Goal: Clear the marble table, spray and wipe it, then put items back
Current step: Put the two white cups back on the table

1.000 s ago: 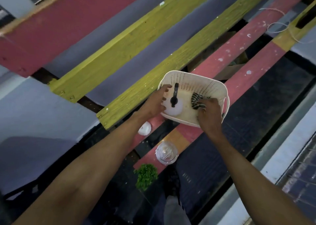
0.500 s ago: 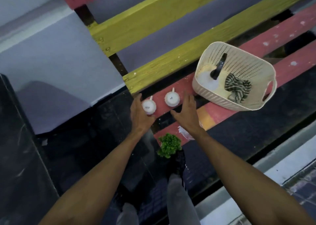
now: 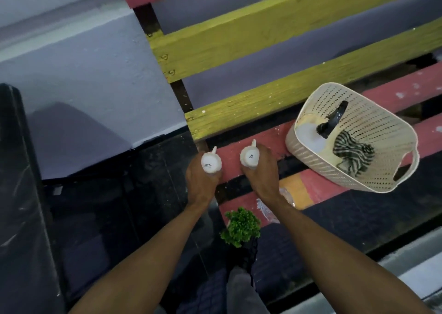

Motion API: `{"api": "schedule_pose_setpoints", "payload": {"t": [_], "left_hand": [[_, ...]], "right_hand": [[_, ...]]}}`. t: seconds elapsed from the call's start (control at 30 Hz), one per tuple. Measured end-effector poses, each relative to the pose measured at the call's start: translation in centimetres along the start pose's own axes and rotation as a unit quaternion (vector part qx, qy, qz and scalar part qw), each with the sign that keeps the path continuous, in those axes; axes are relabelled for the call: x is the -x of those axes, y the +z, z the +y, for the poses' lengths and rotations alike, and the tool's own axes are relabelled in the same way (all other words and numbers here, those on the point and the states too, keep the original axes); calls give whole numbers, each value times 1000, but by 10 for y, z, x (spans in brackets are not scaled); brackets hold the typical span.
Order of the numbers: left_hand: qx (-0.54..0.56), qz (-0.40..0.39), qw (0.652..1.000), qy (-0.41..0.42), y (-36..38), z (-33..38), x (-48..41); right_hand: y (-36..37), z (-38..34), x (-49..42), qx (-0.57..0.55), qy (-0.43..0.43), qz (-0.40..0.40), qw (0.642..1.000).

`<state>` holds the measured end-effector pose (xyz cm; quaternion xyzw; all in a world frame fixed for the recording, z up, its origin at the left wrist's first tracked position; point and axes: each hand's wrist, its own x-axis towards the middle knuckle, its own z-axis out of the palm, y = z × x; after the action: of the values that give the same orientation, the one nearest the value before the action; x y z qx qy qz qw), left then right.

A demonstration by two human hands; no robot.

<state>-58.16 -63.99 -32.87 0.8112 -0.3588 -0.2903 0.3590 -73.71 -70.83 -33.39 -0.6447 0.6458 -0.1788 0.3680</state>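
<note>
Beside the basket (image 3: 373,132), each hand's grip wraps a white mug: left hand (image 3: 199,182), right hand (image 3: 262,170).

A single head-worn camera looks steeply down, close over both forearms. It faces the slatted surface (image 3: 241,151). Edges bend, probably from the wide lens.

white mugs (image 3: 211,164), cream basket (image 3: 308,160), striped cloth (image 3: 350,154)
</note>
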Motion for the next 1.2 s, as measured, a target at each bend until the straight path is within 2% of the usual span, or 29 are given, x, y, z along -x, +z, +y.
{"api": "schedule_pose_setpoints", "payload": {"t": [0.2, 0.37, 0.53, 0.63, 0.73, 0.83, 0.97, 1.2], "left_hand": [[46, 97, 994, -6, -146, 42, 38], [46, 182, 982, -5, -316, 27, 74], [63, 293, 954, 0, -487, -51, 106], [62, 331, 940, -52, -586, -118, 117], [53, 334, 935, -101, -669, -183, 118], [32, 339, 930, -142, -731, -230, 113], [33, 337, 924, -176, -780, -276, 100], [15, 297, 931, -212, -809, -317, 85]], "right_hand": [[-32, -118, 68, -39, -41, 14, 998], [-6, -249, 152, -60, -131, 7, 990], [82, -369, 244, -59, -196, -38, 978], [156, -431, 298, -60, -183, -92, 977], [227, -477, 336, -43, -158, -146, 976], [281, -506, 354, 7, -150, -184, 971], [323, -526, 362, 44, -144, -181, 972], [350, -543, 362, 50, -127, -149, 979]]}}
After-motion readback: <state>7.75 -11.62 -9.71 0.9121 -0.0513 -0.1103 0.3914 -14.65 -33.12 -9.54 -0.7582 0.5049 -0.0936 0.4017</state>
